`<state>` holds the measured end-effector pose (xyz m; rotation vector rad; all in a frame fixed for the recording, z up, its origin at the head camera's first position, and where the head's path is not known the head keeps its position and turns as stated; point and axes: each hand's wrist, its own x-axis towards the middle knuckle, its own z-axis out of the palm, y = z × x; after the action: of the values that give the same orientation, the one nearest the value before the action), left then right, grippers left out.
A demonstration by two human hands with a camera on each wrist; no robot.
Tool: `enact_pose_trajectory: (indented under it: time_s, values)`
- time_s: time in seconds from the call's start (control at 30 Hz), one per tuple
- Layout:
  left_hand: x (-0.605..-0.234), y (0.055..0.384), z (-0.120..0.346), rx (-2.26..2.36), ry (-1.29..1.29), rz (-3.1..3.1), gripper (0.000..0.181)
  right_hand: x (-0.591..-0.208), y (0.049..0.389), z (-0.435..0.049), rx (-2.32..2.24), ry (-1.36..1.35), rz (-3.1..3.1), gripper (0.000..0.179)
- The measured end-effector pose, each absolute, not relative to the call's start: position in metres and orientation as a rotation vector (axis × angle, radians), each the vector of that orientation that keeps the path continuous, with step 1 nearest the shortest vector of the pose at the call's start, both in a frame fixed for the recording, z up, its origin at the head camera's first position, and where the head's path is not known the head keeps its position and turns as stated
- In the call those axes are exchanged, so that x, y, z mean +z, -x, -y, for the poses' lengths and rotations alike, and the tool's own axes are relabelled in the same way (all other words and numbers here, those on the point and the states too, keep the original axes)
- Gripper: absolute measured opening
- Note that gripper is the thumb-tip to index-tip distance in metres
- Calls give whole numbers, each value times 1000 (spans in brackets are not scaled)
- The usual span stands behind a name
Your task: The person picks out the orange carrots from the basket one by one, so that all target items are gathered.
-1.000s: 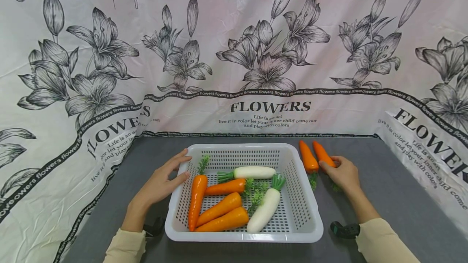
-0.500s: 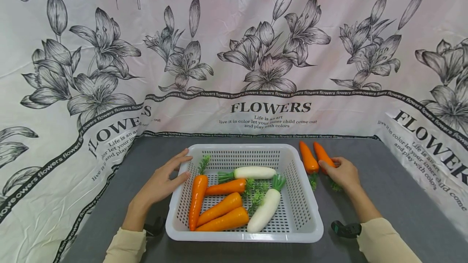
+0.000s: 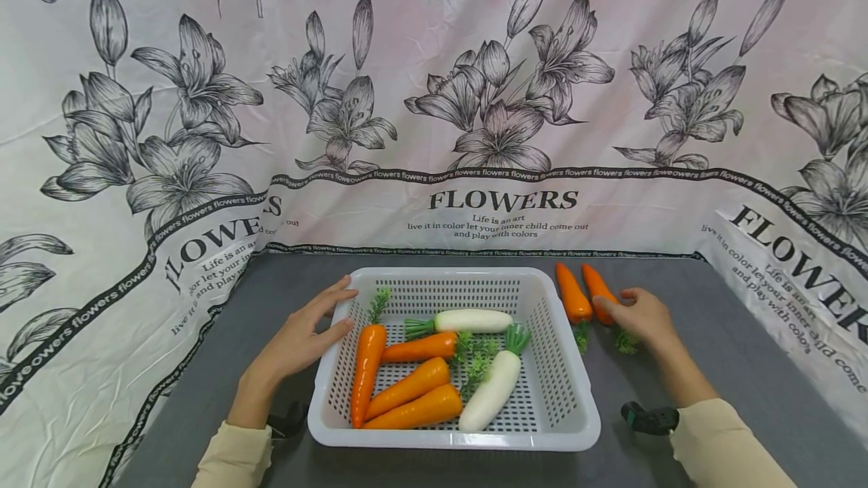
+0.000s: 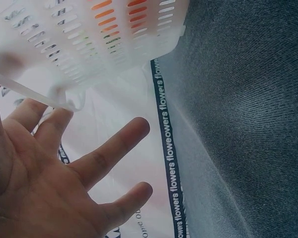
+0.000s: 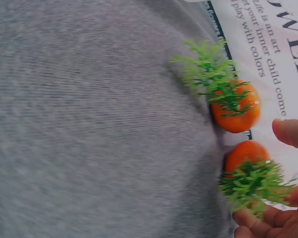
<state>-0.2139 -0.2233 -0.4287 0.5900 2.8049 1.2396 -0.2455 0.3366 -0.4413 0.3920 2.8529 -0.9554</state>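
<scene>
My left hand (image 3: 298,339) rests at the left rim of a white slotted plastic basket (image 3: 453,440), fingers spread and mostly straight. In the left wrist view two fingers (image 4: 111,153) stick out clear of the basket wall. Outside the basket's right side lie two orange carrots side by side, the inner carrot (image 3: 573,294) and the outer carrot (image 3: 597,282), with their leafy ends towards me. My right hand (image 3: 644,316) is at the outer carrot. The right wrist view shows the thumb (image 5: 290,133) standing apart from the carrot, and the other fingers beside its green leaves (image 5: 256,186).
Inside the basket are several orange carrots (image 3: 410,407) and two white radishes, one radish (image 3: 472,320) at the back and another radish (image 3: 491,391) at the right. A dark grey cloth (image 3: 712,337) covers the table. Behind it hangs a flower-printed curtain (image 3: 380,217).
My right hand has drawn back slightly to the right and loosened from the outer carrot, uncovering more of its leaves. The left hand stays at the basket rim.
</scene>
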Motion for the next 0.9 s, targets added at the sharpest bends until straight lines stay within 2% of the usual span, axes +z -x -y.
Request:
enact_pose_trajectory:
  time_s: [0.4,0.9]
  values:
    - [-430,215,224,1249,-608,-2795,57,-389,257,-322,-964,-149,-3059,92]
    - [-430,215,226,1250,-606,-2787,57,-317,259,-240,-1073,443,-3067,69]
